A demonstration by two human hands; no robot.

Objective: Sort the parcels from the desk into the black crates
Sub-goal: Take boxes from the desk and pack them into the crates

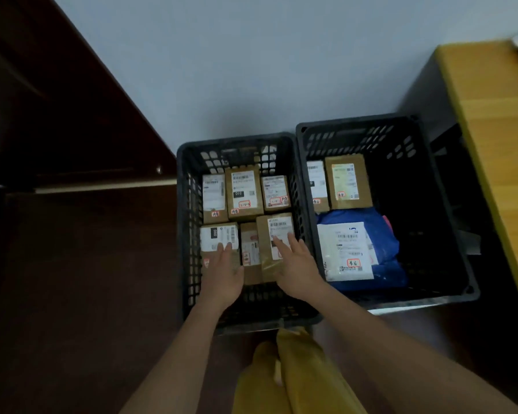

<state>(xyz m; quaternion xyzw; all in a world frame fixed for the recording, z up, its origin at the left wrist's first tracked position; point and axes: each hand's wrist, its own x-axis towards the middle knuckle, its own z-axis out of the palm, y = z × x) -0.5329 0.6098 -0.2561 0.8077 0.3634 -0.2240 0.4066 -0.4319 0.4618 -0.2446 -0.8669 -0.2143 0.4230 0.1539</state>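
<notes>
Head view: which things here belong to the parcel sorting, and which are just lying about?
Job: left black plastic crate; right black plastic crate; brown cardboard parcels; blue plastic mailer bag; left hand; right hand.

Lying about: yellow wooden desk; dark brown wooden cabinet.

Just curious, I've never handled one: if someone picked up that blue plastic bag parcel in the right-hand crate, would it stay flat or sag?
The blue bag parcel would probably sag: its film looks wrinkled and bulges unevenly, unlike the square cardboard boxes beside it. The glossy plastic may be a bit slippery. It seems unlikely to roll.
</notes>
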